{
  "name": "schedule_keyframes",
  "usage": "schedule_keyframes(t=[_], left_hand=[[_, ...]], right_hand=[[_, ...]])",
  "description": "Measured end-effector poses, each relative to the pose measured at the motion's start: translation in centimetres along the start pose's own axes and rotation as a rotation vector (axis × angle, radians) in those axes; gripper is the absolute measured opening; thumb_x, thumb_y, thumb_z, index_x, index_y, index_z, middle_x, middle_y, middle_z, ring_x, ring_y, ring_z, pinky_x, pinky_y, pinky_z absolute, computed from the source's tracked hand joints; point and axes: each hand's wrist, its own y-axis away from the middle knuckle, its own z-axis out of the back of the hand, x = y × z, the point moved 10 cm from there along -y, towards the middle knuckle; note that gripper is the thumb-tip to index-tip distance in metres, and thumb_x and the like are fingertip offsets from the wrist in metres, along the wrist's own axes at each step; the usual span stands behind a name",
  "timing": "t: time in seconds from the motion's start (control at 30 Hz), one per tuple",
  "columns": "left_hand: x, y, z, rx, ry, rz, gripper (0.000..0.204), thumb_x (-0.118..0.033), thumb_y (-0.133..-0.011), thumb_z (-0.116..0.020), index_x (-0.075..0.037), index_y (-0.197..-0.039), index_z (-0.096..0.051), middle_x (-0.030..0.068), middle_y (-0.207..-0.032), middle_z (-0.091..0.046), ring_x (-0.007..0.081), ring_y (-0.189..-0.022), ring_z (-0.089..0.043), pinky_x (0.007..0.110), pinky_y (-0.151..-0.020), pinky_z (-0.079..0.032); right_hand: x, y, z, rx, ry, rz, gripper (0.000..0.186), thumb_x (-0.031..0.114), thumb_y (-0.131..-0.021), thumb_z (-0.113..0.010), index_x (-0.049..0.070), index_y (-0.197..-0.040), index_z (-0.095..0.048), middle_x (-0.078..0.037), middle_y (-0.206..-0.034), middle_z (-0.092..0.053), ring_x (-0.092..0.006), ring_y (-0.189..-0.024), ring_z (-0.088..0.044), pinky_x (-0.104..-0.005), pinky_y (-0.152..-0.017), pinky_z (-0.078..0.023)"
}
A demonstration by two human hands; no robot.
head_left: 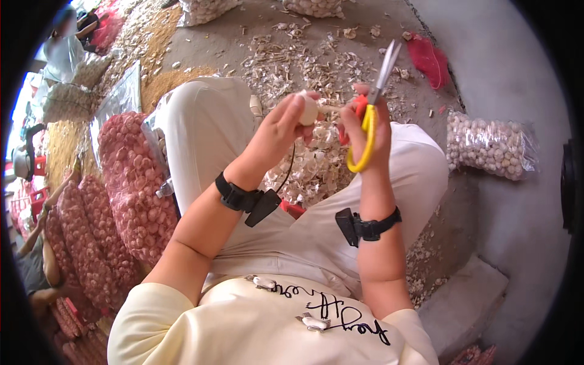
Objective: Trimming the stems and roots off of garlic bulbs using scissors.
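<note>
My left hand (283,125) is closed on a pale white garlic bulb (308,111) in front of me, with a short stalk or root end pointing right. My right hand (374,140) grips scissors (384,73) with yellow and red handles, blades pointing up and slightly right, away from the bulb. Its thumb and index finger are close to the bulb's stalk; whether they touch it is unclear. Below both hands, between my legs, lies a heap of papery garlic skins (310,173).
Pink mesh sacks of garlic (131,188) and other workers (33,267) are on the left. A clear bag of garlic (486,146) and red mesh (429,61) lie right, near a pale slab (462,304). Scraps (274,61) cover the floor ahead.
</note>
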Motion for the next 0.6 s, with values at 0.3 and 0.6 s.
schedule_keyframes(t=[0.3,0.6], left_hand=[[-0.9,-1.1,2.4,-0.053,0.121,-0.092,0.052,-0.047,-0.098,-0.03,-0.002,-0.121,-0.044,0.0086,-0.096,-0.055,0.0114,-0.074,-0.05,0.027,-0.067,-0.046],[-1.5,-0.5,1.9,-0.189,-0.321,-0.16,0.046,-0.043,-0.099,-0.031,-0.002,-0.111,-0.047,0.0087,-0.091,-0.056,0.012,-0.076,-0.054,0.028,-0.07,-0.05]], right_hand=[[-5.7,3.7,-0.1,0.211,0.362,-0.12,0.057,0.028,-0.076,-0.076,0.006,-0.122,-0.049,-0.003,-0.084,-0.053,-0.0158,-0.073,-0.051,-0.0269,-0.07,-0.044],[-5.1,4.1,-2.5,0.229,0.392,-0.115,0.061,0.029,-0.072,-0.079,0.005,-0.12,-0.05,-0.007,-0.086,-0.055,-0.0161,-0.076,-0.052,-0.0282,-0.07,-0.044]])
